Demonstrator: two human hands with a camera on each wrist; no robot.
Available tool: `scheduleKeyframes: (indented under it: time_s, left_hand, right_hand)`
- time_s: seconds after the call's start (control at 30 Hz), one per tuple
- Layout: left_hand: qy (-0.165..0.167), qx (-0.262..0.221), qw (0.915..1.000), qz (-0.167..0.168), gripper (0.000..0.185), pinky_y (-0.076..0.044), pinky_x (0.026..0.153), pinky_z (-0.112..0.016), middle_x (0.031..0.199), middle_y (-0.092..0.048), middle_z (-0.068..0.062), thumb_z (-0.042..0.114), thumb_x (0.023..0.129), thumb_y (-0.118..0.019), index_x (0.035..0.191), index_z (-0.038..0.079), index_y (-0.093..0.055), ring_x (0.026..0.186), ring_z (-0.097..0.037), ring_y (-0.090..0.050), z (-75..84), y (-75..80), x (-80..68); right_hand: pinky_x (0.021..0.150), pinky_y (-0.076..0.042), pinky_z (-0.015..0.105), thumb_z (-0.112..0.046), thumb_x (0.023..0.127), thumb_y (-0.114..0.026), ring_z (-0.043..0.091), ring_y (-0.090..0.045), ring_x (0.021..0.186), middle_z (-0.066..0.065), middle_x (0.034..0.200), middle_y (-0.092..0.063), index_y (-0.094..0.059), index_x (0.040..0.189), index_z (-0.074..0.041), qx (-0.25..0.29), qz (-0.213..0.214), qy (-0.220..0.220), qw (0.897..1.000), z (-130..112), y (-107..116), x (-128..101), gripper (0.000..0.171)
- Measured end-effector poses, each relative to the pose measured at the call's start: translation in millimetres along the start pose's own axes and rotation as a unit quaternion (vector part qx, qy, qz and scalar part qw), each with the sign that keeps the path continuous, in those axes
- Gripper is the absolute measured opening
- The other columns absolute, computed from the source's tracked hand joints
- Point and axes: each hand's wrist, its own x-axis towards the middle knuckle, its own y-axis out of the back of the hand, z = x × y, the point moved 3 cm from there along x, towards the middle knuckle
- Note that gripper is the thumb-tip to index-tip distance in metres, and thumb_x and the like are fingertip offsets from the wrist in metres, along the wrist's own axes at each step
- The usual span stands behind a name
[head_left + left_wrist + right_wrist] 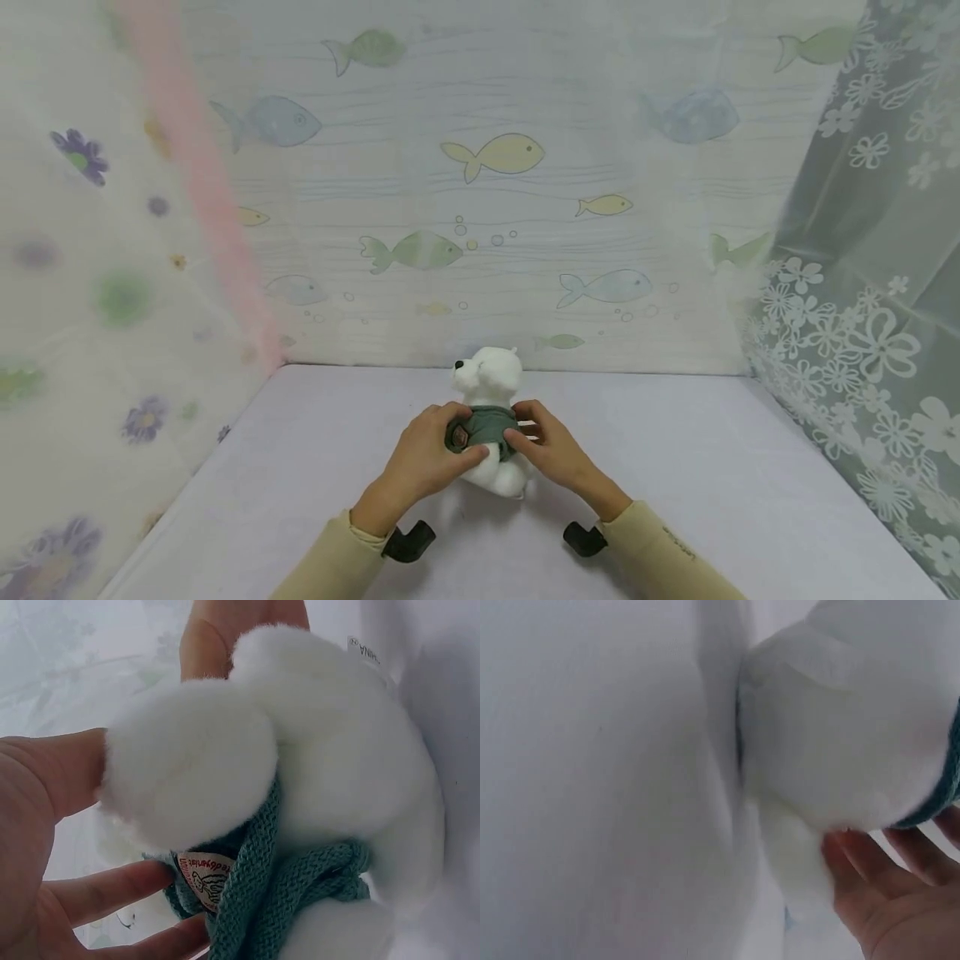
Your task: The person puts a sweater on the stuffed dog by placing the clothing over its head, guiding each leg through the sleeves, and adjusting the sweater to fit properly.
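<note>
A white plush bear [491, 375] in a green knitted sweater [495, 423] sits on the table, its black nose turned left in the head view. My left hand [422, 454] grips its left-hand side, thumb low by the leg and fingers at the sweater. On the opposite side, my right hand [558, 454] holds the bear's body with bent fingers and thumb. The left wrist view shows the fluffy white limbs and a round patch [206, 879] on the sweater. In the right wrist view, fingertips [844, 847] touch the white plush below the sweater's hem; the bear's far side is hidden.
The table [315, 450] has a white cover. A fish-print curtain [487, 200] hangs behind it, with a flowered sheet [90, 250] on the left and a sheer flowered one [885, 350] on the right. Black wrist mounts [410, 542] show beneath both beige sleeves [667, 550].
</note>
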Motion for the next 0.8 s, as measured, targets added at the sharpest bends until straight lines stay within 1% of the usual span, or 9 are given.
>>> scheduleKeyframes:
  time_s: [0.07, 0.13, 0.2, 0.3, 0.37, 0.47, 0.6, 0.7, 0.8]
  left_hand:
    - [-0.007, -0.008, 0.9999, 0.001, 0.048, -0.045, 0.071, -0.035, 0.101, -0.061, -0.005, 0.038, 0.081, -0.074, 0.117, 0.008, -0.062, 0.085, -0.018, -0.055, 0.9, -0.3, 0.5]
    - [-0.011, -0.019, 0.9997, 0.006, 0.048, -0.046, 0.071, -0.034, 0.101, -0.061, -0.004, 0.038, 0.082, -0.073, 0.117, 0.008, -0.061, 0.085, -0.018, -0.055, 1.1, -2.1, 0.7]
    - [-0.017, -0.030, 0.9993, 0.015, 0.047, -0.046, 0.071, -0.033, 0.102, -0.061, -0.003, 0.039, 0.083, -0.072, 0.118, 0.008, -0.061, 0.085, -0.017, -0.055, 0.4, -5.3, 0.5]
    - [-0.035, -0.042, 0.9979, 0.034, 0.047, -0.049, 0.075, -0.034, 0.108, -0.061, -0.003, 0.037, 0.083, -0.072, 0.119, 0.008, -0.060, 0.091, -0.016, -0.057, 0.2, -10.9, 0.9]
    - [-0.050, -0.052, 0.9963, 0.046, 0.047, -0.050, 0.079, -0.036, 0.112, -0.061, -0.005, 0.034, 0.083, -0.073, 0.119, 0.007, -0.060, 0.094, -0.016, -0.058, 1.2, -15.2, 2.7]
    - [-0.070, -0.082, 0.9927, 0.054, 0.048, -0.050, 0.083, -0.039, 0.113, -0.061, -0.007, 0.031, 0.083, -0.074, 0.120, 0.005, -0.059, 0.098, -0.018, -0.058, 2.6, -22.1, 8.0]
    - [-0.073, -0.126, 0.9884, 0.041, 0.048, -0.048, 0.087, -0.041, 0.117, -0.060, -0.006, 0.032, 0.085, -0.072, 0.123, 0.007, -0.057, 0.102, -0.019, -0.057, -1.7, -34.3, 17.7]
    - [-0.067, -0.141, 0.9874, 0.025, 0.047, -0.046, 0.090, -0.042, 0.122, -0.058, -0.006, 0.032, 0.087, -0.069, 0.126, 0.009, -0.056, 0.107, -0.019, -0.056, -9.6, -43.6, 24.3]
    - [-0.066, -0.135, 0.9881, 0.033, 0.045, -0.045, 0.092, -0.043, 0.125, -0.057, -0.007, 0.028, 0.087, -0.068, 0.127, 0.009, -0.057, 0.111, -0.022, -0.054, -16.4, -47.6, 29.0]
  right_hand:
    - [0.096, -0.045, 0.045, -0.015, 0.096, -0.058, 0.035, -0.052, 0.117, 0.020, 0.129, -0.050, -0.043, 0.130, 0.002, 0.015, 0.002, -0.002, 1.000, 13, -3, 4, 0.041]
    - [0.094, -0.046, 0.043, -0.017, 0.095, -0.060, 0.032, -0.054, 0.114, 0.018, 0.129, -0.050, -0.044, 0.130, -0.001, 0.032, 0.015, -0.007, 0.999, 23, -6, 7, 0.042]
    - [0.090, -0.049, 0.038, -0.020, 0.094, -0.062, 0.029, -0.058, 0.110, 0.016, 0.128, -0.051, -0.046, 0.129, -0.004, 0.042, 0.029, -0.013, 0.999, 25, -7, 7, 0.041]
    - [0.082, -0.052, 0.033, -0.024, 0.092, -0.065, 0.026, -0.063, 0.102, 0.013, 0.125, -0.053, -0.049, 0.125, -0.007, 0.051, 0.054, -0.023, 0.997, 23, -4, 4, 0.040]
    - [0.080, -0.052, 0.031, -0.026, 0.091, -0.067, 0.023, -0.064, 0.099, 0.010, 0.123, -0.055, -0.050, 0.123, -0.009, 0.039, 0.078, -0.021, 0.996, 19, 0, 1, 0.040]
    - [0.076, -0.053, 0.031, -0.031, 0.089, -0.069, 0.018, -0.065, 0.094, 0.005, 0.119, -0.058, -0.052, 0.120, -0.014, -0.001, 0.119, -0.013, 0.993, 13, 9, -3, 0.039]
    - [0.072, -0.053, 0.031, -0.036, 0.087, -0.070, 0.015, -0.065, 0.088, 0.002, 0.114, -0.061, -0.053, 0.118, -0.015, -0.061, 0.157, -0.008, 0.986, 9, 19, -5, 0.042]
    - [0.071, -0.053, 0.031, -0.038, 0.086, -0.071, 0.015, -0.064, 0.088, 0.002, 0.114, -0.060, -0.053, 0.119, -0.014, -0.073, 0.158, -0.016, 0.985, 13, 23, -6, 0.044]
    - [0.076, -0.052, 0.032, -0.037, 0.086, -0.071, 0.017, -0.062, 0.094, 0.004, 0.116, -0.059, -0.052, 0.120, -0.013, -0.064, 0.145, -0.025, 0.987, 19, 24, -6, 0.046]
